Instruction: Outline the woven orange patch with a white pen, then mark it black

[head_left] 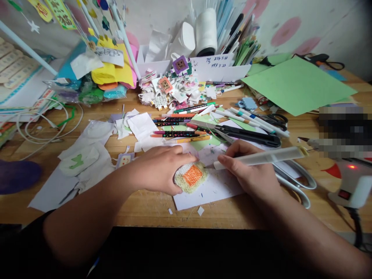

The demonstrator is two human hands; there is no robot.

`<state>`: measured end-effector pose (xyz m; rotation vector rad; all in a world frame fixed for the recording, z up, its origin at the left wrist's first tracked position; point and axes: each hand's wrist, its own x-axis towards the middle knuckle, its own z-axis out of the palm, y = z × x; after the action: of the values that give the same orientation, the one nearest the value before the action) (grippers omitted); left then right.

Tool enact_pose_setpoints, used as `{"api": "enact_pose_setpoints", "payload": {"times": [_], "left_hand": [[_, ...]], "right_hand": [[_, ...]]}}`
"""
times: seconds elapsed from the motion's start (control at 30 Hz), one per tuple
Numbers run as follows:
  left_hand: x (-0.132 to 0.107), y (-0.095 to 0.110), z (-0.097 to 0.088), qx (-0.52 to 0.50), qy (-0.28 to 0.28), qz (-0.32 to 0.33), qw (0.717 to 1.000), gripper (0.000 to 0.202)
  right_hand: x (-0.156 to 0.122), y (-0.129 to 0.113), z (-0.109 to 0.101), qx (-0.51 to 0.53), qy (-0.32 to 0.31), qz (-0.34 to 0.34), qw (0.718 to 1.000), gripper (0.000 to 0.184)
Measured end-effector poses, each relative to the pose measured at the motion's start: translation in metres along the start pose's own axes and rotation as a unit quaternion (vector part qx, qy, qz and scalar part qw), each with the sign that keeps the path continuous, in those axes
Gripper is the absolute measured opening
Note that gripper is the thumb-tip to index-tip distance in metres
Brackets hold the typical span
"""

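Observation:
My left hand is closed around the edge of a small rounded piece. Pale yellow-green and white with a woven-looking pattern, the piece carries an orange square in its middle. Between the fingers of my right hand is a white marker pen. Its near end points at the piece's right side, and I cannot tell whether they touch. Under both lies a sheet of white paper with dark specks on it. Just beyond my right hand lie scissors and a black utility knife.
Several pens and paper scraps spread behind my hands. Small paper cut-outs are heaped farther back. Green paper lies at the back right, and a glue gun with a red light stands at the right. A white cable coils at the left.

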<state>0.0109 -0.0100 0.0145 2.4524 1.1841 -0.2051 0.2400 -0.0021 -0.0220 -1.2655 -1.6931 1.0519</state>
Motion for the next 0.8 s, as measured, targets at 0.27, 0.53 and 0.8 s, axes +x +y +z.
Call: {"api": "enact_pose_setpoints", "payload": {"times": [0.27,0.53,0.8], "left_hand": [[0.0,0.0009,0.0009,-0.003,0.007,-0.011,1.0,0.072],[-0.0002,0.0007,0.0026,-0.007,0.015,-0.015,1.0,0.074],[0.0,0.0008,0.0017,-0.012,0.011,-0.022,1.0,0.074]], "right_hand": [[-0.0012,0.0074,-0.0004,0.044,0.015,0.02,0.999,0.024],[-0.0012,0.0053,0.0004,0.01,0.015,0.02,1.0,0.025],[-0.0024,0.0046,-0.0016,0.01,-0.002,0.031,0.999,0.025]]}}
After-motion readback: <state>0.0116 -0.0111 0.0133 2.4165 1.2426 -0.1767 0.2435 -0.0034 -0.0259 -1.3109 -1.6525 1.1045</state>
